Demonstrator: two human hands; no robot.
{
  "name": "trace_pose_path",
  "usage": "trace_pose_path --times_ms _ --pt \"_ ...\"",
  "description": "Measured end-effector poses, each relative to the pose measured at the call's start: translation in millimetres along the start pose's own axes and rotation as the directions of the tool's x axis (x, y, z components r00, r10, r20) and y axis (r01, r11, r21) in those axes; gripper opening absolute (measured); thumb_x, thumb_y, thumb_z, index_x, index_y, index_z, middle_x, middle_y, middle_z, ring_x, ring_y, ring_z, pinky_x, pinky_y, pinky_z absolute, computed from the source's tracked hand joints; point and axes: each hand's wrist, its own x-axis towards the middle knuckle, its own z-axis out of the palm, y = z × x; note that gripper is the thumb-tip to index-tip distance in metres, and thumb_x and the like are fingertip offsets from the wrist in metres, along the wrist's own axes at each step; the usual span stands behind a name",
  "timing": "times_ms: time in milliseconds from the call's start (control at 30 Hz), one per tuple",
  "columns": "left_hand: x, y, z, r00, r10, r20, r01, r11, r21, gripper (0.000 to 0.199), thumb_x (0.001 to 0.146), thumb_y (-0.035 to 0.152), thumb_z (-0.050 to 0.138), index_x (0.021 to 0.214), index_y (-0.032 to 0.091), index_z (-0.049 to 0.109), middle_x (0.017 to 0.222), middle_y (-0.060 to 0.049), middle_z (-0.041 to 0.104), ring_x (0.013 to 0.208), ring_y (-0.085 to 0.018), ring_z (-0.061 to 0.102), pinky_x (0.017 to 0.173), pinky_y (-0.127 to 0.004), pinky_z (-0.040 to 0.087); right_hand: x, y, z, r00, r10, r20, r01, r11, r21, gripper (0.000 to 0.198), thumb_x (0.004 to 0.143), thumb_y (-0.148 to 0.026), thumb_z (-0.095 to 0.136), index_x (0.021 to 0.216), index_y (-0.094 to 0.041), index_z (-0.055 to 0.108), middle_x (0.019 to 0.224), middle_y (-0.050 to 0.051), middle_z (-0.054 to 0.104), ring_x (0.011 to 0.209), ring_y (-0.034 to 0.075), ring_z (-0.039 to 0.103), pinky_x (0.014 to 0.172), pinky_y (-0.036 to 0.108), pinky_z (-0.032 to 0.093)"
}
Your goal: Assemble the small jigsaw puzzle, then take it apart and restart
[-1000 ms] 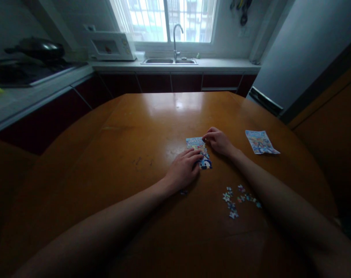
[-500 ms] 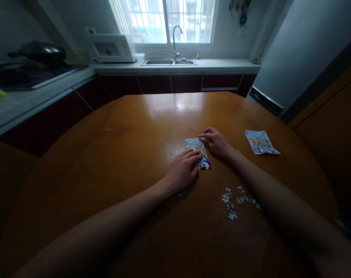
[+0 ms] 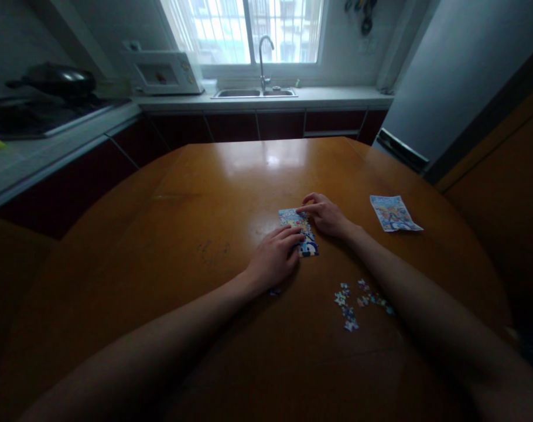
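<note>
A partly joined jigsaw puzzle [image 3: 309,248], blue and white with small coloured figures, lies flat on the wooden table. My left hand [image 3: 276,255] rests over its near left part, fingers stretched out across the joined pieces and hiding some of them. At the far right edge of the puzzle is my right hand [image 3: 325,215]. Its index finger points out and touches the upper pieces, while the other fingers are loosely bent. Loose puzzle pieces [image 3: 349,316] lie in a scattered group nearer to me, and a dark piece [image 3: 274,292] shows beside my left wrist.
A creased printed picture sheet [image 3: 395,213] lies to the right on the table [image 3: 161,246]. Beyond the table's far edge are a counter with a sink [image 3: 238,93], a microwave [image 3: 163,74] and, at left, a black pan [image 3: 58,80] on the stove. A fridge stands at right.
My right index finger has shifted slightly left, farther onto the puzzle's top pieces. My left hand stays on the puzzle. The whole view has moved a little.
</note>
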Motion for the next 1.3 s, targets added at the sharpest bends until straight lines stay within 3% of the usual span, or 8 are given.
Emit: trace_pose_path --times_ms 200,367,933,1100,1200,1300 --pt "0.2 -1.7 0.6 1.0 0.006 0.004 -0.006 1.0 0.009 0.032 0.092 0.015 0.06 0.121 0.021 0.069 0.138 -0.005 0.066 0.133 -0.024 0.056 0.117 -0.049 0.045 -0.7 8.8 4.8 0.994 0.031 -0.102 -0.013 0.986 0.164 0.032 0.086 -0.009 0.057 0.1 -0.023 0.082 0.116 0.01 0.064 0.108 0.023 0.061 0.099 0.039 0.05" --pt "-0.8 -2.6 1.1 1.0 0.009 0.009 -0.009 1.0 0.013 0.033 0.093 0.016 0.059 0.123 0.023 0.068 0.14 -0.004 0.065 0.135 -0.024 0.055 0.117 -0.051 0.045 -0.3 11.2 6.7 0.989 0.079 -0.127 -0.056 0.984 0.171 0.026 0.085 -0.012 0.061 0.093 -0.024 0.082 0.11 0.008 0.066 0.105 0.023 0.062 0.096 0.039 0.051" --pt "-1.6 -2.4 -1.1 1.0 0.005 0.031 -0.007 0.999 0.046 0.033 0.094 0.018 0.059 0.125 0.023 0.07 0.138 -0.006 0.065 0.132 -0.026 0.056 0.115 -0.051 0.046 2.3 9.0 1.5 0.928 0.277 -0.248 -0.182 0.921 0.345 0.025 0.083 -0.01 0.054 0.082 -0.017 0.078 0.094 0.008 0.07 0.089 0.019 0.065 0.084 0.033 0.052" --pt "-1.9 -5.2 -1.1 0.999 -0.002 0.047 0.0 0.999 0.052 0.033 0.096 0.019 0.057 0.126 0.023 0.069 0.139 -0.006 0.064 0.133 -0.026 0.055 0.115 -0.052 0.046 3.2 -8.9 -36.6 0.91 0.387 -0.148 -0.3 0.862 0.409 0.027 0.081 -0.008 0.054 0.091 -0.015 0.078 0.093 0.009 0.076 0.08 0.018 0.067 0.076 0.032 0.054" --pt "-1.5 -5.7 -1.1 0.999 0.003 0.042 -0.005 0.999 0.046 0.033 0.095 0.018 0.057 0.126 0.024 0.069 0.139 -0.006 0.065 0.132 -0.026 0.056 0.115 -0.054 0.046 -8.3 -35.1 -74.7 0.946 0.291 -0.145 -0.221 0.903 0.368 0.022 0.084 -0.016 0.061 0.096 -0.018 0.078 0.094 0.007 0.077 0.083 0.019 0.068 0.074 0.032 0.054" --pt "-1.0 -6.4 -1.1 0.999 0.001 0.033 -0.002 0.999 0.042 0.034 0.094 0.018 0.058 0.125 0.025 0.069 0.138 -0.006 0.065 0.131 -0.027 0.056 0.114 -0.055 0.046 -37.6 -64.6 -105.7 0.962 0.267 -0.049 -0.244 0.929 0.277 0.018 0.084 -0.016 0.063 0.091 -0.02 0.079 0.086 0.006 0.076 0.076 0.019 0.067 0.069 0.033 0.053"
